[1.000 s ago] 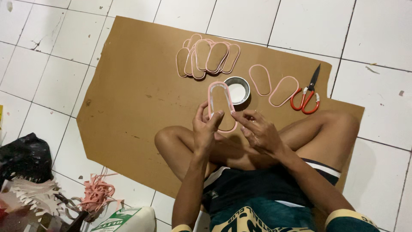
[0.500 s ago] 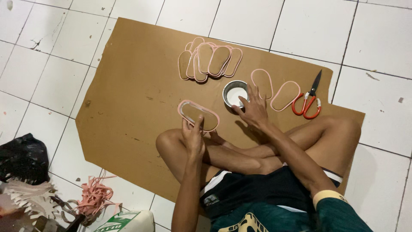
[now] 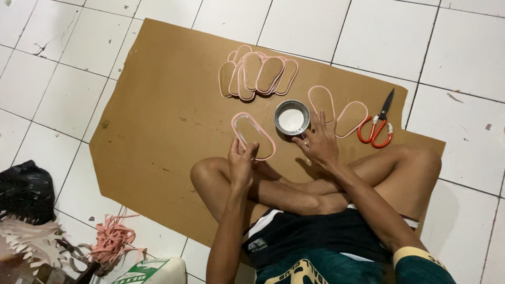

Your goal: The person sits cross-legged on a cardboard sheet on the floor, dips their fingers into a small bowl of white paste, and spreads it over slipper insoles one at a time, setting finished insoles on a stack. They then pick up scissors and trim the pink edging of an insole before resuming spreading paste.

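In the head view, the person is sitting cross-legged on a brown cardboard sheet (image 3: 158,137) that is lying on the white tiled floor (image 3: 368,31). The left hand (image 3: 242,163) is pinching the near end of a sole-shaped cardboard piece with a pink rim (image 3: 253,135), thumb and fingers closed on it; the piece is reaching away from the hand and lying low over the sheet. Just to the right of this piece, a small round tin of white glue (image 3: 292,117) is standing. The right hand (image 3: 318,144) is hovering right beside the tin on its near side, fingers spread and loosely bent, holding nothing, with the fingertips at the tin's rim; whether they are touching it I cannot tell.

Left of the left hand, the sheet is offering a wide bare stretch out to its slanted left edge. Beyond the right hand, the room is tighter: two pink-rimmed pieces (image 3: 336,108) are lying side by side just past its fingers, and one pair of red-handled scissors (image 3: 376,126) is lying further right, near the sheet's right edge.

Farther off, beyond both hands, a fanned stack (image 3: 258,73) of about six like pieces is overlapping. Well off the sheet, behind and left of the left hand, a tangle of pink strips (image 3: 110,242) is lying.
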A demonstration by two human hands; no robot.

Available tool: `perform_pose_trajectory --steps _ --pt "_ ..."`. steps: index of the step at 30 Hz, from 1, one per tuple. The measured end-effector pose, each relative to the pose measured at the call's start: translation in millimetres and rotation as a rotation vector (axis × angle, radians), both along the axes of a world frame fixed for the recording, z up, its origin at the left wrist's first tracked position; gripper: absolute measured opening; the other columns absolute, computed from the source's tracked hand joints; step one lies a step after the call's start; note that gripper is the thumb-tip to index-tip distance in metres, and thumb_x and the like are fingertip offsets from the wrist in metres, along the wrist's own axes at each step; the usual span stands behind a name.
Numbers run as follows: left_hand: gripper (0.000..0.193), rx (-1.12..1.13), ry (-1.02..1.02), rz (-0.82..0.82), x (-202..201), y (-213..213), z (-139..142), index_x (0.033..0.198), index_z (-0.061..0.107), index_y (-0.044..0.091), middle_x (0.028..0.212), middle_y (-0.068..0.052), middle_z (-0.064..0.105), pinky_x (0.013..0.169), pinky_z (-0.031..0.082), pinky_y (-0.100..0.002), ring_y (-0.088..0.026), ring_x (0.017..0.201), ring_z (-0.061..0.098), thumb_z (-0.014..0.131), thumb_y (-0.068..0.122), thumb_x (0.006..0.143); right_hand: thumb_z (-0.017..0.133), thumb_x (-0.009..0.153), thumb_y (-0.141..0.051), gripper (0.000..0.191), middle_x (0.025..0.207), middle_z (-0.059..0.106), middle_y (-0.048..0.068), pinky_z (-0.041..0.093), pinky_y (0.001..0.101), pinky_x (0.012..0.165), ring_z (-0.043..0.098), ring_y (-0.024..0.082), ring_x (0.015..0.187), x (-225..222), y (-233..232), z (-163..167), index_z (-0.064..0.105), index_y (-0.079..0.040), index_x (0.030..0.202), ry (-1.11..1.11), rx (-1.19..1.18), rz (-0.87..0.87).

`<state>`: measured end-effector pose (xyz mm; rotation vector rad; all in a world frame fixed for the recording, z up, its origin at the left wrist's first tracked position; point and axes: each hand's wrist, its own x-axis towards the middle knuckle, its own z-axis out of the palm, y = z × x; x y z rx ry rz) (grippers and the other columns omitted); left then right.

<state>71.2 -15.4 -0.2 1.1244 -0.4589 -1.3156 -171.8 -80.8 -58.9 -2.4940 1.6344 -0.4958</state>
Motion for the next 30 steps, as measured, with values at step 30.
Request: perform_pose_trajectory --steps 30 --pt "0.046 -0.179 -0.012 -0.176 -17 -7 51 0.137 0.051 -0.004 0.095 -0.007 0.071 0.052 0.043 -0.016 -0.006 0.07 0.061 0.068 0.0 0.095 0.029 0.103 -0.074 0.071 0.174 0.018 0.017 0.037 0.0535 0.123 0.028 0.042 0.16 6 51 99 0.058 -0.026 0.147 -0.717 0.178 0.363"
